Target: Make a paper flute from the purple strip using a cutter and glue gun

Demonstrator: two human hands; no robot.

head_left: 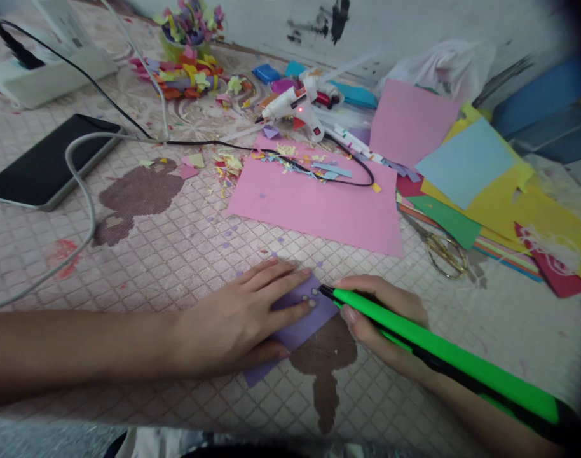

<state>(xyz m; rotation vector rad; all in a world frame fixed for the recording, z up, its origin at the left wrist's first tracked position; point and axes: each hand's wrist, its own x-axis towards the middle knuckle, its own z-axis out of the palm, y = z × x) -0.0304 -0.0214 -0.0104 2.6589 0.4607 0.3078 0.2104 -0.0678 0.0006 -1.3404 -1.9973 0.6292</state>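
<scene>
Lying flat on the purple paper (295,327), your left hand (236,321) sits apart from your right hand (401,298), which grips the green tool (438,350), black tip (326,291) at the paper's edge between them. Beyond both lies the pink sheet (314,216) (scraps (229,166) litter its far side).

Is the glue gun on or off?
On, it seems: a small red light is glowing on the glue gun. Whether it's hot, I cannot tell.
</scene>
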